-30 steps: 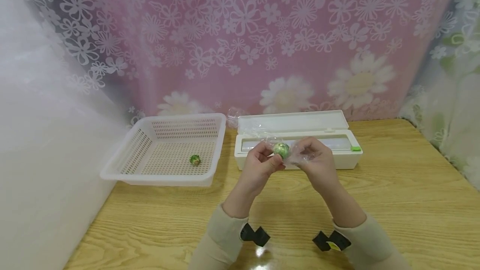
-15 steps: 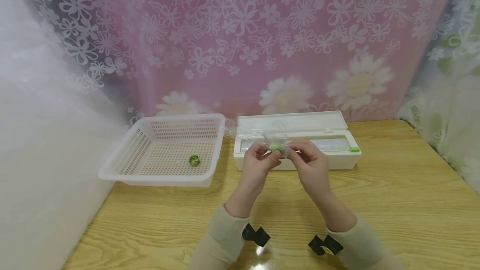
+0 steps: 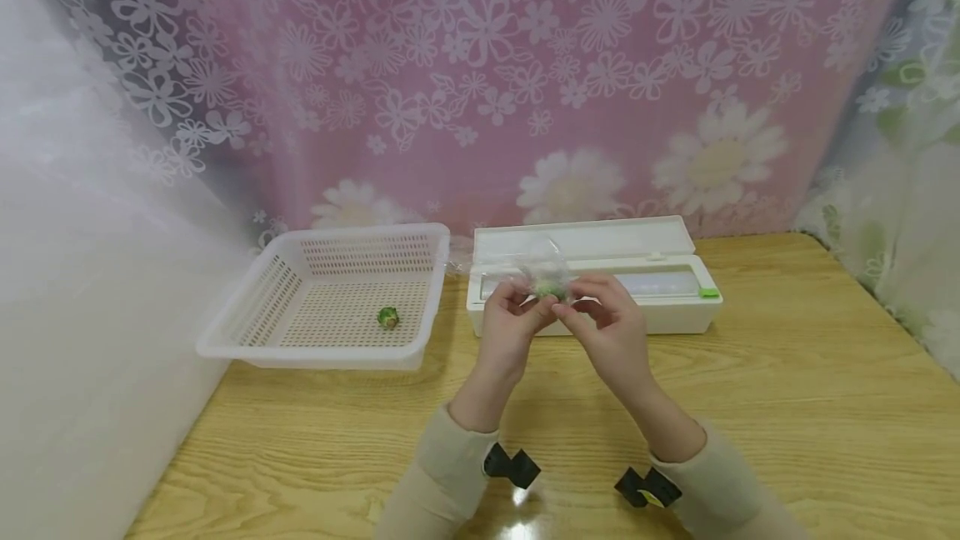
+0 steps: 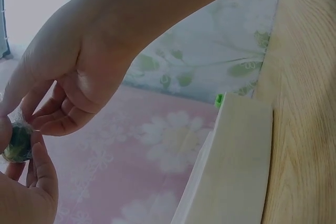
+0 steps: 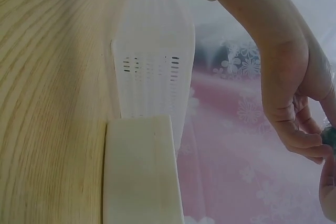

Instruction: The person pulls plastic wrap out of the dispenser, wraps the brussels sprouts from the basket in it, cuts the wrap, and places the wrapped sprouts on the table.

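Note:
A small Brussels sprout (image 3: 551, 289) in clear cling film (image 3: 553, 255) is held up between both hands, in front of the open dispenser box. My left hand (image 3: 510, 325) pinches the sprout from the left between thumb and fingers. From the right, my right hand (image 3: 611, 332) pinches the film close against it, with the two thumb tips meeting in front. The left wrist view shows the dark green wrapped sprout (image 4: 18, 142) between the fingertips. Loose film stands up behind the fingers and trails left toward the basket.
A white slotted basket (image 3: 315, 355) on the left holds one bare Brussels sprout (image 3: 387, 317). Behind the hands, the white film dispenser (image 3: 678, 319) has its lid (image 3: 637, 236) raised, a film roll (image 3: 660, 283) inside and a green slider (image 3: 708, 293). The wooden table (image 3: 810, 407) extends right.
My right hand has moved left, from pulling film out at the side to pinching close at the sprout. The film now stands up behind the fingers, and the sprout is more covered by them.

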Motion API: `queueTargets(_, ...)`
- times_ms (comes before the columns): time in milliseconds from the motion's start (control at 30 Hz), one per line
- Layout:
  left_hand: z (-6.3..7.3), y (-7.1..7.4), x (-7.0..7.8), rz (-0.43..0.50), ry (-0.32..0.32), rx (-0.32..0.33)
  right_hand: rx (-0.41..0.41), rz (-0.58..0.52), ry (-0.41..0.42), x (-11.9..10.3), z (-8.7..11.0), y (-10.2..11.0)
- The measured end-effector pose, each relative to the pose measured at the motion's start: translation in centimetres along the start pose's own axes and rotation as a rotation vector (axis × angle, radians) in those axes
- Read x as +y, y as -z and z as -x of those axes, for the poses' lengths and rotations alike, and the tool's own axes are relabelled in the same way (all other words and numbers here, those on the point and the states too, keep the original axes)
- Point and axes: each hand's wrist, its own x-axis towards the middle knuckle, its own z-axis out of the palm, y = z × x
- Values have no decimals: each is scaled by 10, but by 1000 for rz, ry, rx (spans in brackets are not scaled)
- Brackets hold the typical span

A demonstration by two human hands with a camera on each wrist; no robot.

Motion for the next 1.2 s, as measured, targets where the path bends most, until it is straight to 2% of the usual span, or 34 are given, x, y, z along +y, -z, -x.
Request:
queueTargets(167, 1, -1, -1, -55, -4, 9, 52, -7, -1, 1, 0, 1)
queueTargets(267, 1, 0, -1, -68, -23, -11, 71, -47, -17, 2, 0, 2)
queueTargets(400, 0, 1, 0, -85, -41, -61, 88, -107, -88, 3, -2, 6)
queueTargets(533, 0, 3, 1, -102, -50, -112, 101, -196, -210, 1, -3, 8)
queueTargets(633, 0, 3, 2, -108, -58, -158, 120, -274, -321, -2, -4, 9)
queueTargets(733, 1, 4, 5, -118, -67, -217, 98, -394, -407, -3, -5, 9)
queueTargets(900, 2, 4, 7, -132, -75, -289, 30, -623, -457, -3, -6, 12)
queueTargets(967, 2, 4, 8, -139, -73, -286, 40, -603, -441, -2, -5, 11)
queueTargets(1100, 3, 3, 9, -154, -72, -225, 92, -294, -338, -2, -2, 10)
queueTargets(1200, 3, 2, 8, -142, -88, -156, 71, -72, -197, -3, -1, 8)
